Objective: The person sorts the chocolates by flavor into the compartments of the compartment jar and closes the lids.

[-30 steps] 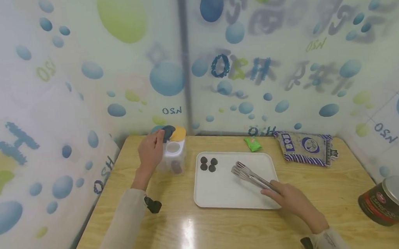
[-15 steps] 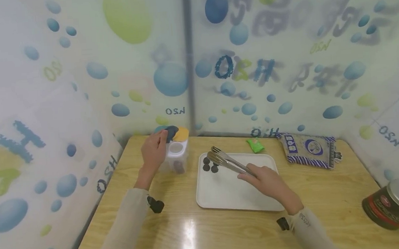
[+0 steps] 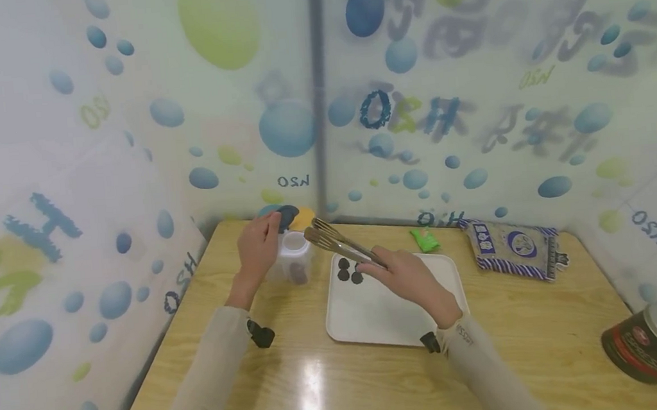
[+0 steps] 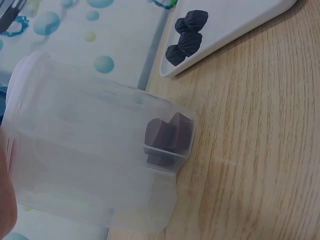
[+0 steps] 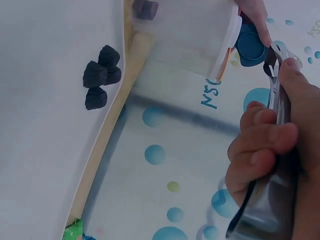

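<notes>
My left hand [image 3: 259, 246] pinches the raised dark blue flap lid [image 3: 289, 216] of a clear plastic storage box [image 3: 297, 259]. A round opening shows in the box top, with a yellow lid [image 3: 304, 217] behind. Dark reddish-brown pieces [image 4: 170, 132] lie in a lower corner of the box. My right hand [image 3: 409, 279] grips metal tongs [image 3: 343, 241], their tips beside the box's opening. Something dark shows at the tips in the right wrist view; I cannot tell whether it is a piece. Several dark ridged lumps [image 3: 343, 274] sit on the white tray [image 3: 383, 316].
Behind the tray lies a small green packet [image 3: 425, 240]. A purple-and-white printed bag [image 3: 514, 249] rests at the back right. An espresso can [image 3: 641, 344] stands at the right edge of the wooden table [image 3: 273, 389]. Patterned walls enclose the table's back and sides.
My right hand has carried the tongs leftward, from above the tray, past the dark lumps, to the box's opening. The left hand has kept its hold on the lid. The view has shifted slightly.
</notes>
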`<state>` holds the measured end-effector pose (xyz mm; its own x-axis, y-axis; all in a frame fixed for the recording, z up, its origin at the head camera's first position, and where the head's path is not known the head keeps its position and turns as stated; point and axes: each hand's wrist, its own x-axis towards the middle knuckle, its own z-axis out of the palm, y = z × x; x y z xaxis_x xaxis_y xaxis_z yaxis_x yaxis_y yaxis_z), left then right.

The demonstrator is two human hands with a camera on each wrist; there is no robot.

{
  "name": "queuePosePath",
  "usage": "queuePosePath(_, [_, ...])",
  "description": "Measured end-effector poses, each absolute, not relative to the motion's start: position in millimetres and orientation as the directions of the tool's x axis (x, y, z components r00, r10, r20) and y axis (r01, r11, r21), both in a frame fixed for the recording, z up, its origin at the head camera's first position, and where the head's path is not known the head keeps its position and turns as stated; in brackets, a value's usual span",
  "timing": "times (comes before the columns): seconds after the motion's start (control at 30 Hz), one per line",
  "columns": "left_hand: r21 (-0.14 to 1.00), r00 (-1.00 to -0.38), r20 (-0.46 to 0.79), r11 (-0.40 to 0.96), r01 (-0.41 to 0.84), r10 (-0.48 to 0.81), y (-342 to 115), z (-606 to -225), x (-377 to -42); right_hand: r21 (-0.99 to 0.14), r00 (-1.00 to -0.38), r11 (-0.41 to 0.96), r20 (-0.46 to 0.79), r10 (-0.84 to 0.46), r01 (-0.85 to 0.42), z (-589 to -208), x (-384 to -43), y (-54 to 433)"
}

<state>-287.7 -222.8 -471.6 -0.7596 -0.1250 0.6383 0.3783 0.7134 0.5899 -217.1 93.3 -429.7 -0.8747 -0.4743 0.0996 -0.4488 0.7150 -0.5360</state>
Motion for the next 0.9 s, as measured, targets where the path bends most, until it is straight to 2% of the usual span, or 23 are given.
queuePosePath(0.2, [0.566, -0.755, 0.65, 0.72, 0.401, -0.091, -221.7, -469.8, -292.2, -0.524, -0.869, 0.715, 0.109, -0.483, -0.463, -426.6, -226.9, 75.7])
queuePosePath(0.53, [0.581, -0.753, 0.645, 0.722, 0.375, -0.128, -224.3, -473.0, -289.1, -0.481, -0.844, 0.72, 0.087, -0.529, -0.501, -430.5, -236.3, 54.5])
queuePosePath(0.9, [0.573, -0.74, 0.661, 0.721, 0.39, -0.125, -224.1, -472.6, -288.2, -0.496, -0.879, 0.757, 0.026, -0.476, -0.425, -434.6, -236.4, 54.4])
